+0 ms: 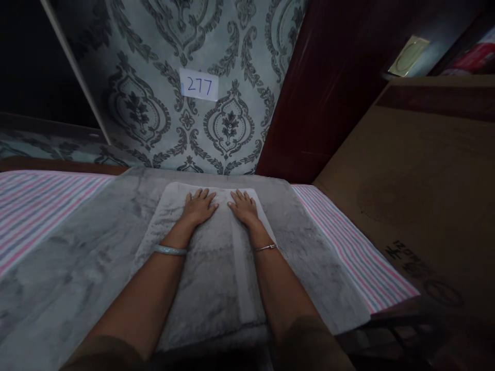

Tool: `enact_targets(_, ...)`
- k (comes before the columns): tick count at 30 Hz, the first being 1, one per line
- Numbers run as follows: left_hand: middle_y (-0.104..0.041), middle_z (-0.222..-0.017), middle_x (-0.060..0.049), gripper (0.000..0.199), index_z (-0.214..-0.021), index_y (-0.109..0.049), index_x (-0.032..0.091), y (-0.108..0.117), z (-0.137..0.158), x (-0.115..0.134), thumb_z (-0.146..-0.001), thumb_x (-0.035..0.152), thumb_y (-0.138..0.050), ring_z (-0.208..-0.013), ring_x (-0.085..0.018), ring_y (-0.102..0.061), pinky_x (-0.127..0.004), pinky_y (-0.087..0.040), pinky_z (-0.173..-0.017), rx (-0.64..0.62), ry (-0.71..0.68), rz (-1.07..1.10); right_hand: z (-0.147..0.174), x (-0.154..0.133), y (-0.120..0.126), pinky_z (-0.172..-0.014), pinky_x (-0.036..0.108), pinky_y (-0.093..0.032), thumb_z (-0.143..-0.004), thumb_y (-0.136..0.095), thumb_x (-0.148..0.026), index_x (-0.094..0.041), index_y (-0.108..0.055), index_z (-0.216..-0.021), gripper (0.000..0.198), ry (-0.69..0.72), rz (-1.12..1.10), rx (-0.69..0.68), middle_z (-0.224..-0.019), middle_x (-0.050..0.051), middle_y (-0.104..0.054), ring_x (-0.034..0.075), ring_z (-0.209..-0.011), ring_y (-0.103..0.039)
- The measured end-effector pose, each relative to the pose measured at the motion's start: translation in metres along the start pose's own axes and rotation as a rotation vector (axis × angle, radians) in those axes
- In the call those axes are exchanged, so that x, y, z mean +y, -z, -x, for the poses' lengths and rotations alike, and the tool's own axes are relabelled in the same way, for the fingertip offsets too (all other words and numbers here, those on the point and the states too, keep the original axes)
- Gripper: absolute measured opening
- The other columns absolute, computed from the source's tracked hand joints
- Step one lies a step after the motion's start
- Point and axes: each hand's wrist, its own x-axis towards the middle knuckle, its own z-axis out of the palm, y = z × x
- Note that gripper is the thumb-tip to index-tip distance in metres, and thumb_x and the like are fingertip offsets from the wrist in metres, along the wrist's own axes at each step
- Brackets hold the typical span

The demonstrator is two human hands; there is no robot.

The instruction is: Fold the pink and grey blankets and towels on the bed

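Note:
A light grey, fluffy folded cloth [211,263] lies in front of me, with a smooth pale strip running down its right part. My left hand [199,207] rests flat on its far part, fingers spread. Beside it, my right hand [243,207] also presses flat near the far right corner, fingers apart. Neither hand grips anything. Under the folded cloth spreads a larger grey marbled cover [93,247]. A bracelet circles each wrist.
A pink, white and grey striped cloth [348,252] shows on both sides beneath the cover. To the right stands a large cardboard box [421,170]. Behind are patterned wallpaper [154,56] with a paper [199,85] marked 277, and a dark red panel [309,93].

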Motion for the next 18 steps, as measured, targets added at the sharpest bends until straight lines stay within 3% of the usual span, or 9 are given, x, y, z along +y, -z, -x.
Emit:
enact_targets(8, -0.027, -0.164, -0.007, 0.061, -0.153, -0.037, 0.027, -0.002, -0.001, -0.002, -0.097, 0.049, -0.031, -0.152, -0.029, -0.020, -0.058, -0.016, -0.121, 0.017, -0.003, 0.010, -0.001, 0.013, 0.005, -0.122, 0.044, -0.012, -0.103, -0.028, -0.046, -0.024, -0.027, -0.158, 0.060, -0.075, 0.001, -0.012, -0.168, 0.001, -0.014, 0.022, -0.154, -0.010)
enact_targets(18, -0.026, -0.164, -0.007, 0.061, -0.153, -0.036, 0.027, 0.000, -0.001, -0.002, -0.097, 0.049, -0.031, -0.152, -0.028, -0.020, -0.057, -0.016, -0.122, 0.006, 0.001, 0.002, -0.001, 0.015, 0.004, -0.122, 0.045, -0.011, -0.102, -0.029, -0.046, -0.024, -0.026, -0.158, 0.061, -0.072, -0.013, -0.009, -0.168, 0.001, -0.013, 0.022, -0.154, -0.010)
